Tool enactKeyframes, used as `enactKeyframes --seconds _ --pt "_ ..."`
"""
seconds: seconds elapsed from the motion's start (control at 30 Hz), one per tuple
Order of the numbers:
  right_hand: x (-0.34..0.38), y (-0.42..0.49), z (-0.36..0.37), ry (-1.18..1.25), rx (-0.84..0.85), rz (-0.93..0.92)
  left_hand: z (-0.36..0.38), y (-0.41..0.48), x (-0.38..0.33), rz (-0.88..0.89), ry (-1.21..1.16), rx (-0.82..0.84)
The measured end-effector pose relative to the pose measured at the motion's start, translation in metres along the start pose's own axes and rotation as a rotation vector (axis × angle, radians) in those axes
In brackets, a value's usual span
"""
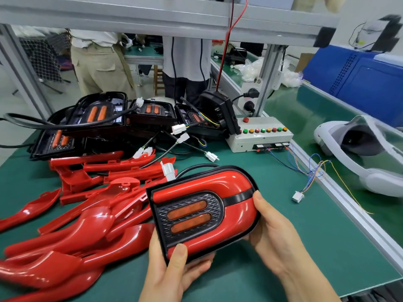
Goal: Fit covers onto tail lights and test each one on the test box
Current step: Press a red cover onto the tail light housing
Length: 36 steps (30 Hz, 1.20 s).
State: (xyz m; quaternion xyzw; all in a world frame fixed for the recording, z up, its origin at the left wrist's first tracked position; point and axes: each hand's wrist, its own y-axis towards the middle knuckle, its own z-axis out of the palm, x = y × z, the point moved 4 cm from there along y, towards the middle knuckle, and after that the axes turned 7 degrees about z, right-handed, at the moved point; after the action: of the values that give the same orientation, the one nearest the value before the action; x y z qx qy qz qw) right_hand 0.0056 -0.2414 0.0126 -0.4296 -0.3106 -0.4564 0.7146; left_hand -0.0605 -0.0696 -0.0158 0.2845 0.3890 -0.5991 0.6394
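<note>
Tail light [189, 216], red cover [236, 209] seated on it, held just above green mat [327, 247].
Left hand [172, 273] grips squared near-left end, thumb on cover.
Right hand [277, 234] clasps rounded end, thumb over rim.
Long axis runs left–right, rounded end tilted away.
Light's white plug [169, 171] lies beyond far-left corner, nearer left hand.
Test box [259, 138] sits ahead and right — its loose lead connector [297, 196] close to right hand.
Likely next: bring plug across to that side.

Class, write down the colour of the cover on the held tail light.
The cover is glossy red; head view shows it.
</note>
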Motion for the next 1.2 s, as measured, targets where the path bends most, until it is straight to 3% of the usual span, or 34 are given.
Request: enactKeyframes --seconds 0.33,0.6,0.83,1.03,1.2 --pt "0.019 0.003 -0.003 -0.185 -0.175 -0.151 0.019 -0.006 0.007 -0.107 0.014 0.017" --pt "0.013 0.008 -0.005 -0.095 -0.253 -0.188 0.027 -0.004 -0.002 -0.078 0.052 -0.024" --pt "0.018 0.021 -0.023 -0.155 -0.297 -0.09 0.015 -0.004 -0.011 -0.239 0.409 0.166" --pt "0.029 0.038 -0.036 -0.137 -0.302 0.025 -0.008 0.042 -0.059 0.051 0.775 0.05" --pt "0.029 0.049 -0.03 -0.075 -0.302 0.108 0.009 0.067 -0.054 -0.147 0.645 0.269"
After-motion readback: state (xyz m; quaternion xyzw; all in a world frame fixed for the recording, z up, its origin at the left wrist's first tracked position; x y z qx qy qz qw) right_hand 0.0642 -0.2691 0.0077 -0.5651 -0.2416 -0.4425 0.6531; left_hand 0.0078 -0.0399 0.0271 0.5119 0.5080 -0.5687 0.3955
